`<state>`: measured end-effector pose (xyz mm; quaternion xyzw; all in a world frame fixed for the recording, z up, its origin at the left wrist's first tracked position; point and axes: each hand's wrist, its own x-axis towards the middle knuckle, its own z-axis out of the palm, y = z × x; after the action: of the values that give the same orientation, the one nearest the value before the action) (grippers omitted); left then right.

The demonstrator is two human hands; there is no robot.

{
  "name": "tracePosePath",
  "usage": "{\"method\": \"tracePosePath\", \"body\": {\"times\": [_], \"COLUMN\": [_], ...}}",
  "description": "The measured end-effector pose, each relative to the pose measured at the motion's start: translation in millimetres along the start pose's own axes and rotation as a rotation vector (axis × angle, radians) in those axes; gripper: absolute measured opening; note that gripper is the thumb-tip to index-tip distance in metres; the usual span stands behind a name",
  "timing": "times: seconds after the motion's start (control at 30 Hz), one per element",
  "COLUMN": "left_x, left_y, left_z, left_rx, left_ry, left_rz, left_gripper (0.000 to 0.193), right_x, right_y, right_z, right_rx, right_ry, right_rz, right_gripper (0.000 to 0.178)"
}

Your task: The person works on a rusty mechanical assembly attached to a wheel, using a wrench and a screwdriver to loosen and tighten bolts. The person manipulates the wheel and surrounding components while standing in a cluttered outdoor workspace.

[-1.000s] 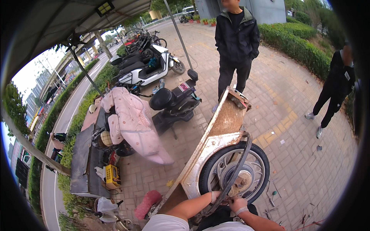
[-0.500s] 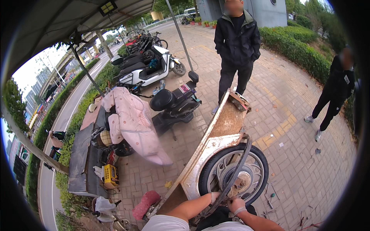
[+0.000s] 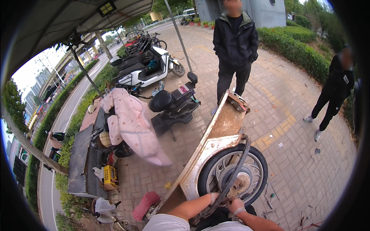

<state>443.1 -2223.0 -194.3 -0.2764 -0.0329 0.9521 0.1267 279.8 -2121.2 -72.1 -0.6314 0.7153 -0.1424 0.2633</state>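
wheel [image 3: 247, 174] | black tyre [image 3: 263, 169] fitted | rusty centre | behind curved bar [image 3: 241, 158]

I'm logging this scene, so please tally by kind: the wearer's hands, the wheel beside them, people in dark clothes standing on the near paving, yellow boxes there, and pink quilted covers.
Wearer's hands: 2, left hand and right hand
Wheel: 1
Standing people: 2, nearer person and person at right
Yellow box: 1
Pink quilted cover: 1
Total: 7

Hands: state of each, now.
Left hand: partly hidden behind the long dark curved bar; grip cannot be told.
Right hand: curled beside that bar; whether it holds anything, unclear.
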Motion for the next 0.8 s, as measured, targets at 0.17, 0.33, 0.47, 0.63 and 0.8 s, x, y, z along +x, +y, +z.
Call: {"method": "tracePosePath", "body": {"times": [0.17, 0.33, 0.47, 0.63, 0.8], "left_x": [-5, -10, -8, -5, -6], "left_y": [-6, -10, -7, -3, -8], "left_z": [13, 24, 19, 10, 14], "left_rx": [0.062, 0.053, 0.052, 0.085, 0.120], "left_ry": [0.133, 0.139, 0.102, 0.070, 0.163], "left_rz": [0.100, 0.122, 0.075, 0.017, 0.123], "left_gripper": [0.017, 0.016, 0.016, 0.018, 0.022], "right_x": [0, 0, 0, -1, -2], "right_y": [0, -2, -4, -7, -8], "right_z": [0, -1, -4, -8, -8], "right_rx": [0.009, -0.019, 0.006, 0.012, 0.019], "right_ry": [0.002, -0.026, -0.025, -0.026, -0.018], "right_rz": [0.003, 0.022, 0.014, 0.012, 0.010], "right_gripper": [0.020, 0.020, 0.021, 0.021, 0.020]}}
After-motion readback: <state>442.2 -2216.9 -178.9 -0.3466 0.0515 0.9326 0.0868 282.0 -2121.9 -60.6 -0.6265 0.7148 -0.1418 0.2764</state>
